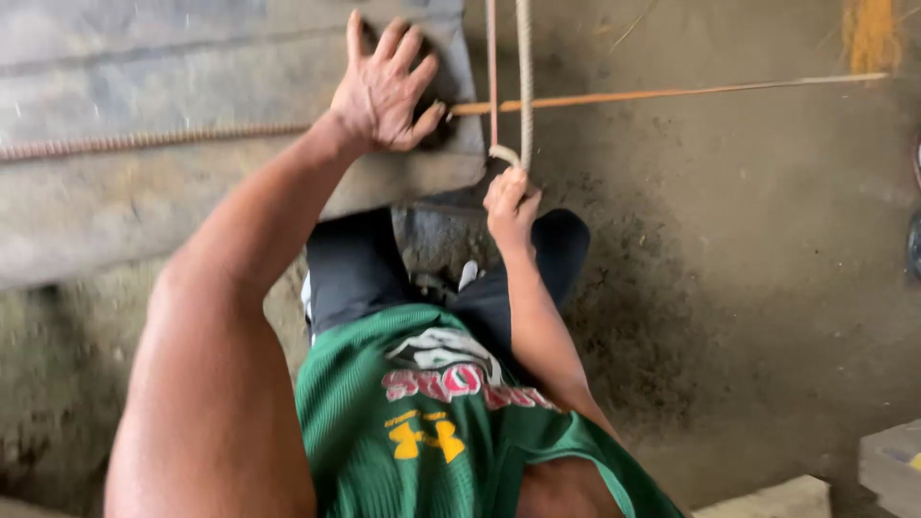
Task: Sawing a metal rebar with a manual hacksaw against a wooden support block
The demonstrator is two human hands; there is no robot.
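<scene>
Dirt floor (767,288): left hand (384,91) flat on one block (144,144), right hand (510,203) gripping one rope (523,86).

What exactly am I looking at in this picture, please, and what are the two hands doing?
This is one view from a camera worn on a person's head, looking down past a green jersey and dark shorts to a dirt floor. No machine is involved, only two bare hands. The left hand lies spread and flat on a grey concrete block, beside a thin ribbed steel bar that runs across it. The right hand has closed its grip on the lower end of a pale rope that hangs from above.
</scene>
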